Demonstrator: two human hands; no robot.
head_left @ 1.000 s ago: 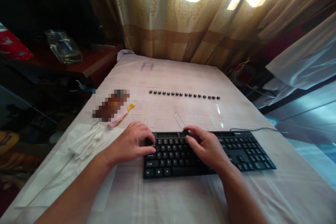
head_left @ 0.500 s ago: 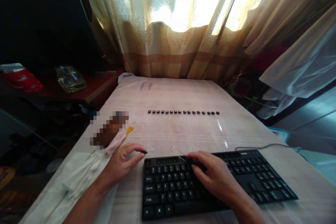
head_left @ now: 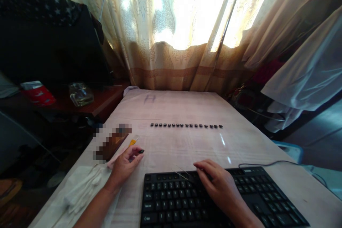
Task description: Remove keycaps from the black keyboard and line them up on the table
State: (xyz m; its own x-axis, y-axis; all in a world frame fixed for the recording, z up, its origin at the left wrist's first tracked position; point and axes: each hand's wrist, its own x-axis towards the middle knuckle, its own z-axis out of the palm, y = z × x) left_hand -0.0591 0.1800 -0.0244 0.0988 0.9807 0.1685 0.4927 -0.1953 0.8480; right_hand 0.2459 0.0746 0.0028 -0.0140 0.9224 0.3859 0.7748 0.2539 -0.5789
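A small black keycap (head_left: 141, 151) is pinched between the thumb and forefinger of my left hand (head_left: 125, 162), above the tablecloth left of the keyboard. My right hand (head_left: 215, 178) is closed over the keyboard's top middle. From its fingers two thin wire prongs (head_left: 182, 175) stick out leftwards, belonging to a wire keycap puller whose grip is hidden. The black keyboard (head_left: 171, 194) lies in front of me, its near edge out of frame. Beyond it, several black keycaps (head_left: 182, 125) form a straight row across the cloth.
A yellow-handled brush (head_left: 133, 141) and pink cloth lie beside my left hand, near a brown, partly pixelated object (head_left: 113, 144). White cloth (head_left: 82, 188) covers the table's left side. The keyboard cable (head_left: 269, 164) runs right. A glass jar (head_left: 80, 94) stands on a side desk.
The view has tilted up, so the table sits lower in frame. My left hand has moved forward, away from the keyboard, with the keycap. My right hand and the wires have shifted slightly.
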